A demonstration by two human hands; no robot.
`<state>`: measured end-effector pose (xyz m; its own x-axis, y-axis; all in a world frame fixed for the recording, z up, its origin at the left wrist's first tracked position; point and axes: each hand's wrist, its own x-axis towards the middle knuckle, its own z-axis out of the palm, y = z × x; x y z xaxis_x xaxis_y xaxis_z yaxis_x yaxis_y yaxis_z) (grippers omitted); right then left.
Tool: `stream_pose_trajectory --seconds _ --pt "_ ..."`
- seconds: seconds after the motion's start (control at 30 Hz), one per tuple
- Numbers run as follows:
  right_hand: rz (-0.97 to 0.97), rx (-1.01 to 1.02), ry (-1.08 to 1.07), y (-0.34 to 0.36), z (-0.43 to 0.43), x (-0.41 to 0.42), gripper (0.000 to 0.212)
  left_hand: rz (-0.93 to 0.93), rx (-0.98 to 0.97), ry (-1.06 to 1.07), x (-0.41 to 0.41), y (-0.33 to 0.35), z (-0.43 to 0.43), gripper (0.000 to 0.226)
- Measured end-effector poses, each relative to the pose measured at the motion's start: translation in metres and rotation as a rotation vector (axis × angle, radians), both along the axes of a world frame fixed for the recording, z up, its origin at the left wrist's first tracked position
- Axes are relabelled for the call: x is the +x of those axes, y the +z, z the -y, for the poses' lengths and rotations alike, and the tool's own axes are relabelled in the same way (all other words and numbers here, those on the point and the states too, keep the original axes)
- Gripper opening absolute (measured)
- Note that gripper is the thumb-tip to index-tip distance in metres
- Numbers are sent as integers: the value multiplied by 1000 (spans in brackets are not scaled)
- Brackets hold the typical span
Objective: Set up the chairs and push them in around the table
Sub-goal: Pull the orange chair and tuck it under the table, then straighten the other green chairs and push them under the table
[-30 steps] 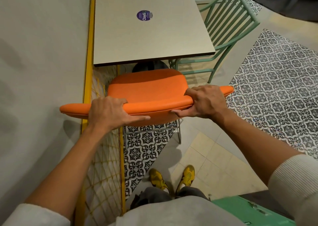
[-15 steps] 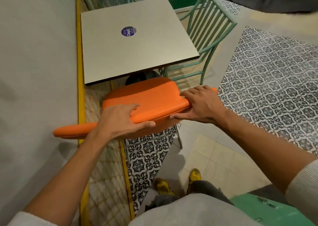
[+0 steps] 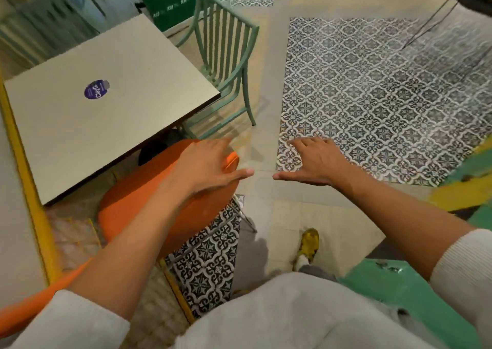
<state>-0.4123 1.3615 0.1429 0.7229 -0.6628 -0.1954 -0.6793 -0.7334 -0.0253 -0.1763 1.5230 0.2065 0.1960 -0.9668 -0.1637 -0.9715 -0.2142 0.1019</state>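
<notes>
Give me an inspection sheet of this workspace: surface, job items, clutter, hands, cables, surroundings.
Surface: the square table has a pale top that carries only a round purple sticker.
Job's things: the orange chair stands at the near edge of the table, seat partly under the top; the green slatted chair stands at the far right side of the table, close to its edge.
Clutter: nothing seen on the table.
Hands: left hand open, above the orange chair's back; right hand open, over the floor, holding nothing.
Cables: a thin dark line runs at the top right; blurred, cannot tell what it is.
Surroundings: patterned floor tiles, a yellow strip beside the table, a green surface near right.
</notes>
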Motion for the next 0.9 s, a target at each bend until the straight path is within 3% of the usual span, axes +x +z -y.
stream_pose_trajectory --seconds 0.2,0.37,0.53,0.9 --pt "-161 140 -110 -36 98 -85 144 48 124 -140 -54 -46 131 88" --pt "-256 258 -187 -54 171 -141 141 -73 381 -167 -97 -110 221 90" --pt "-304 332 -232 -64 241 -165 140 -73 582 -130 -106 -153 293 96" --pt "-363 454 -227 -101 424 -128 124 -185 485 -61 -69 -205 481 98"
